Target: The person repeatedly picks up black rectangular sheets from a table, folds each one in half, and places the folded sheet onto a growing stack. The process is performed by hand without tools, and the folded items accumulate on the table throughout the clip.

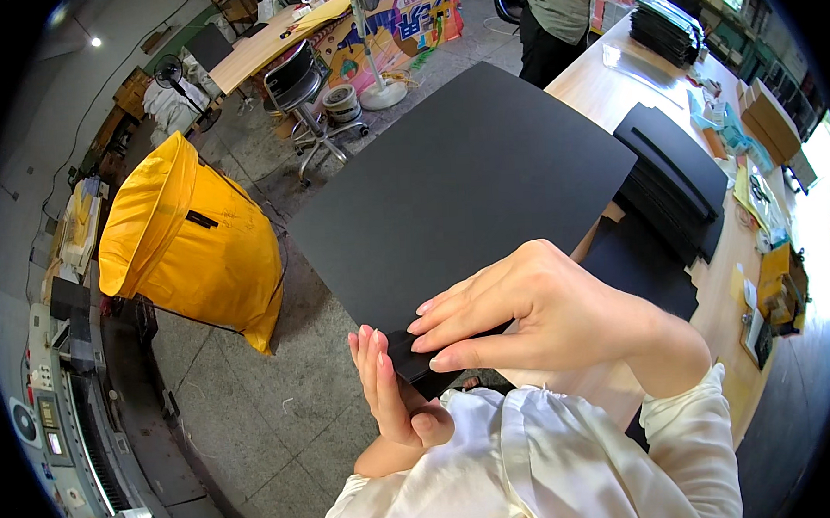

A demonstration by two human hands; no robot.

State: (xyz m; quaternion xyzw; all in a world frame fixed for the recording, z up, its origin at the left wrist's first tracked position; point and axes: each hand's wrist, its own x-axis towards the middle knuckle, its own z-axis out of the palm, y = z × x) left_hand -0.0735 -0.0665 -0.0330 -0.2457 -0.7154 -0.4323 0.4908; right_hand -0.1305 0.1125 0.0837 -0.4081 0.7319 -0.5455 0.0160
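A large black sheet (472, 178) spreads out in front of me, reaching over the floor on the left and the table's edge on the right. At its near edge, a small black folded part (408, 356) lies between my hands. My right hand (547, 313) comes from the right and holds this part, fingers on top and thumb toward me. My left hand (388, 394) cups it from the left, its fingers upright and pressed against its side, with the thumb on the near side. What lies beneath the fold is hidden.
To the right runs a long wooden table (584, 90) with stacked black sheets (675, 178), cartons (768, 119) and loose clutter. A yellow sack (197, 245) stands on the left floor. Beyond are a swivel chair (298, 83), a bucket (341, 103) and a standing person (553, 17).
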